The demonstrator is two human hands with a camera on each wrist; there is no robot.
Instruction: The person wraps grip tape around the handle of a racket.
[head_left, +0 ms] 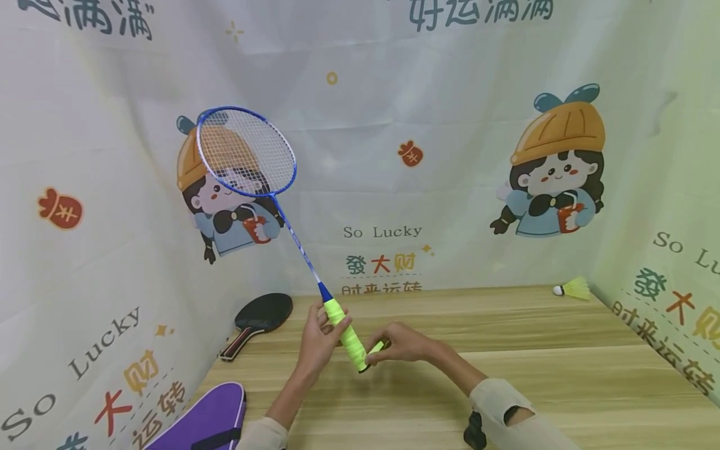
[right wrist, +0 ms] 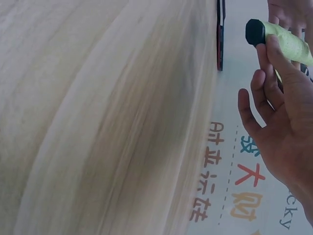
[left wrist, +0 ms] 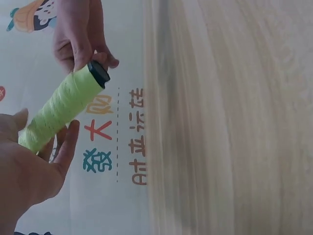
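Note:
A blue-and-white badminton racket is held up at a slant, its strung head toward the upper left. Yellow-green grip tape covers its handle, which ends in a black butt cap. My left hand grips the upper part of the wrapped handle, thumb across the tape. Near the butt, my right hand pinches a loose end of the tape between thumb and fingers, just off the handle's right side. In the right wrist view, that hand's other fingers are loosely bent below the handle.
On the wooden table, a black table tennis paddle lies at the left. A purple case with a black strap sits at the front left. At the back right rests a yellow shuttlecock. Printed cloth hangs around the table.

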